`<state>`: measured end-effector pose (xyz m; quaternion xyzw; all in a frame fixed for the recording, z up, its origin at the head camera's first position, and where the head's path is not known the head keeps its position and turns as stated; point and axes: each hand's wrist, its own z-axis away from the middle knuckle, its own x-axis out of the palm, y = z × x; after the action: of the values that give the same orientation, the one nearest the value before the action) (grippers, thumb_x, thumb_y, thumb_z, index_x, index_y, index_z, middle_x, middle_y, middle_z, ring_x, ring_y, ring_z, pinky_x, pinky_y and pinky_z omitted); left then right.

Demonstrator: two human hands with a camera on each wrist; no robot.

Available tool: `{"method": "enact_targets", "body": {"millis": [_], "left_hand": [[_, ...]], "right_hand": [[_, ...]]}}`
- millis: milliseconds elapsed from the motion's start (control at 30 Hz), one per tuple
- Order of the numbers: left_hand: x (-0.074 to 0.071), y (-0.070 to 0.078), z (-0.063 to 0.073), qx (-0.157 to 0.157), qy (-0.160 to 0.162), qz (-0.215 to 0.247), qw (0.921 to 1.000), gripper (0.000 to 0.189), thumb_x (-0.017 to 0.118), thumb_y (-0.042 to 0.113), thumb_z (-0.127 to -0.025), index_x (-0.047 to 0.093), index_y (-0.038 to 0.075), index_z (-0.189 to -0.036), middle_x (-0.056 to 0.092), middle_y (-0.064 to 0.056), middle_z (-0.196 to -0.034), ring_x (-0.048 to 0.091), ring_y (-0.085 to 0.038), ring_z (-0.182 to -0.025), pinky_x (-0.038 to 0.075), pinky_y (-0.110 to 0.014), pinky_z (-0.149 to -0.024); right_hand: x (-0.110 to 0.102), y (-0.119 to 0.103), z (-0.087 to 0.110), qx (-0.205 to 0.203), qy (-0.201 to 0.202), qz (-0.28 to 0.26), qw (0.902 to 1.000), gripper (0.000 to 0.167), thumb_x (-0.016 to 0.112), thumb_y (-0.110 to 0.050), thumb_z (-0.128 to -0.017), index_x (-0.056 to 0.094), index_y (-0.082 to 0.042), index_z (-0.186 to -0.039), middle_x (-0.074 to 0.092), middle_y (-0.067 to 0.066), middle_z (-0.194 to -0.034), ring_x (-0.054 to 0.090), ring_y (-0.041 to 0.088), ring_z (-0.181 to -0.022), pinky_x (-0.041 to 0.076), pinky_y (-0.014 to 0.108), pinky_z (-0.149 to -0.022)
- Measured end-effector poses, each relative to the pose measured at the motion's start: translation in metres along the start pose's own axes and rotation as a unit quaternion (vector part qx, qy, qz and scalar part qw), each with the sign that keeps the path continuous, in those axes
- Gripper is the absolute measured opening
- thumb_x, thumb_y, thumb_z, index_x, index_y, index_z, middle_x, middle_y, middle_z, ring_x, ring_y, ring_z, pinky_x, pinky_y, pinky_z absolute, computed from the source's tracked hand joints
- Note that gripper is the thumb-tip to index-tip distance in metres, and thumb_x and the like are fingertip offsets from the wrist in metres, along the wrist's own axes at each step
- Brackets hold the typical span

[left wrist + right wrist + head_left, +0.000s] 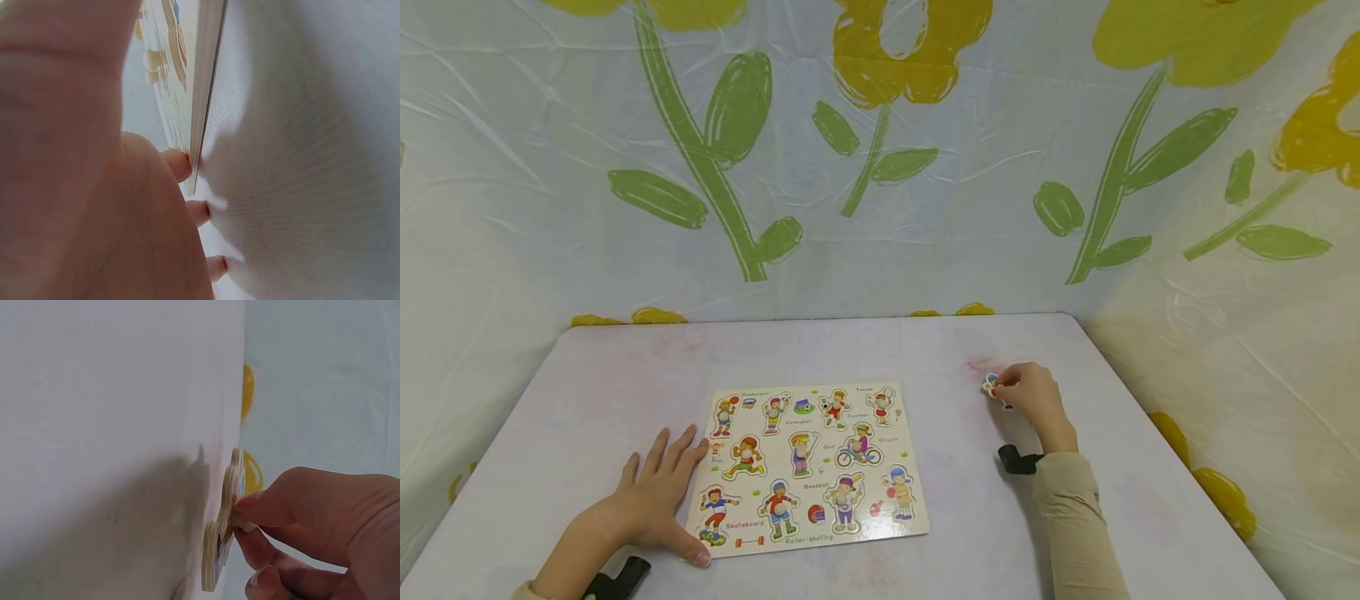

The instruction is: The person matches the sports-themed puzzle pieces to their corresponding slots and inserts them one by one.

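A wooden peg puzzle board [816, 542] with several sports figures lies flat on the table. My left hand [640, 508] is spread at its left side, thumb by the near left corner and a fingertip at the edge. The left wrist view shows the board's side edge [206, 75] beside those fingers. Off to the right of the board, my right hand [1036, 404] pinches a small wooden figure piece [989, 385] by its knob. Seen from the right wrist, the puzzle piece [215, 550] is tilted on edge to the camera, its printed face partly hidden by fingers.
The table [625, 367] has a pale cloth cover. Behind it and at both sides hangs a curtain [962, 208] printed with yellow flowers. A black wrist strap mount [1018, 460] sits at my right wrist, another [617, 579] at my left.
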<state>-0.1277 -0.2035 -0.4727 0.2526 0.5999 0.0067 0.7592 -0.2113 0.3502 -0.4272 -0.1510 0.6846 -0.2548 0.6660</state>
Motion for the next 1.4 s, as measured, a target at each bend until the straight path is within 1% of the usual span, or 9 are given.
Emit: {"method": "enact_targets", "body": {"millis": [233, 467, 667, 767, 867, 1033, 1133, 1300, 1400], "left_hand": [[-0.002, 0.002, 0.002, 0.004, -0.001, 0.005, 1.0, 0.153, 0.077, 0.086, -0.031, 0.028, 0.002, -0.149, 0.011, -0.027, -0.159, -0.005, -0.055, -0.143, -0.007, -0.081, -0.101], [-0.006, 0.005, 0.003, 0.002, -0.015, -0.004, 0.9999, 0.153, 0.081, 0.081, -0.032, 0.028, 0.001, -0.15, 0.009, -0.028, -0.16, -0.005, -0.057, -0.142, -0.006, -0.081, -0.101], [-0.007, 0.005, 0.003, 0.004, -0.013, -0.01, 0.9999, 0.152, 0.082, 0.08, -0.033, 0.027, 0.002, -0.15, 0.009, -0.028, -0.159, -0.004, -0.057, -0.142, -0.004, -0.082, -0.101], [-0.006, 0.005, 0.003, 0.004, -0.011, -0.01, 0.9999, 0.152, 0.08, 0.083, -0.033, 0.027, 0.002, -0.15, 0.01, -0.028, -0.16, -0.003, -0.056, -0.143, -0.004, -0.081, -0.101], [-0.007, 0.006, 0.004, 0.003, -0.013, -0.005, 0.9999, 0.152, 0.08, 0.082, -0.033, 0.027, 0.002, -0.15, 0.01, -0.028, -0.16, -0.004, -0.056, -0.143, -0.005, -0.081, -0.101], [-0.011, 0.01, 0.005, -0.002, -0.025, -0.004, 0.9997, 0.151, 0.084, 0.077, -0.034, 0.026, 0.001, -0.151, 0.008, -0.029, -0.16, -0.004, -0.057, -0.142, -0.003, -0.081, -0.101], [-0.01, 0.009, 0.004, -0.003, -0.023, -0.003, 0.9997, 0.151, 0.084, 0.078, -0.034, 0.026, 0.001, -0.151, 0.008, -0.029, -0.16, -0.004, -0.057, -0.142, -0.005, -0.081, -0.101], [-0.003, 0.002, 0.001, -0.005, -0.012, 0.009, 0.9999, 0.153, 0.079, 0.084, -0.031, 0.026, 0.003, -0.15, 0.009, -0.027, -0.16, -0.006, -0.054, -0.144, -0.009, -0.08, -0.101], [-0.003, 0.003, 0.001, -0.01, -0.017, 0.007, 0.9998, 0.154, 0.078, 0.085, -0.031, 0.026, 0.003, -0.151, 0.008, -0.026, -0.161, -0.007, -0.053, -0.144, -0.01, -0.08, -0.102]], "right_hand": [[-0.005, -0.011, 0.003, -0.029, 0.02, 0.01, 0.9993, 0.015, 0.073, -0.015, -0.086, 0.073, -0.001, -0.092, 0.069, 0.01, -0.083, 0.061, 0.017, -0.06, 0.044, 0.032, -0.056], [-0.008, -0.029, 0.009, -0.059, 0.036, 0.0, 0.9976, 0.012, 0.073, -0.013, -0.085, 0.074, -0.002, -0.089, 0.068, 0.009, -0.079, 0.061, 0.015, -0.056, 0.045, 0.031, -0.053], [-0.008, -0.046, 0.014, -0.095, 0.058, 0.012, 0.9937, 0.009, 0.073, -0.011, -0.081, 0.075, -0.003, -0.086, 0.069, 0.007, -0.08, 0.055, 0.017, -0.059, 0.043, 0.031, -0.053], [-0.008, -0.056, 0.019, -0.106, 0.059, 0.01, 0.9926, 0.009, 0.072, -0.01, -0.08, 0.075, -0.004, -0.085, 0.07, 0.006, -0.079, 0.054, 0.019, -0.063, 0.043, 0.031, -0.053], [-0.007, -0.066, 0.023, -0.114, 0.054, 0.003, 0.992, 0.008, 0.071, -0.009, -0.08, 0.075, -0.004, -0.085, 0.07, 0.005, -0.078, 0.051, 0.02, -0.065, 0.041, 0.031, -0.053], [-0.006, -0.081, 0.029, -0.13, 0.05, 0.004, 0.9903, 0.006, 0.072, -0.009, -0.081, 0.076, -0.006, -0.085, 0.07, 0.003, -0.078, 0.048, 0.02, -0.066, 0.039, 0.031, -0.054], [-0.004, -0.089, 0.033, -0.139, 0.049, 0.008, 0.989, 0.006, 0.073, -0.01, -0.081, 0.075, -0.006, -0.086, 0.069, 0.002, -0.079, 0.049, 0.021, -0.069, 0.04, 0.032, -0.057], [-0.001, -0.101, 0.04, -0.153, 0.043, 0.017, 0.9872, 0.007, 0.075, -0.011, -0.081, 0.075, -0.006, -0.086, 0.068, 0.003, -0.08, 0.05, 0.02, -0.07, 0.041, 0.032, -0.058], [0.0, -0.109, 0.044, -0.16, 0.04, 0.021, 0.9861, 0.007, 0.075, -0.012, -0.081, 0.075, -0.006, -0.085, 0.068, 0.002, -0.079, 0.05, 0.02, -0.07, 0.041, 0.031, -0.059]]}}
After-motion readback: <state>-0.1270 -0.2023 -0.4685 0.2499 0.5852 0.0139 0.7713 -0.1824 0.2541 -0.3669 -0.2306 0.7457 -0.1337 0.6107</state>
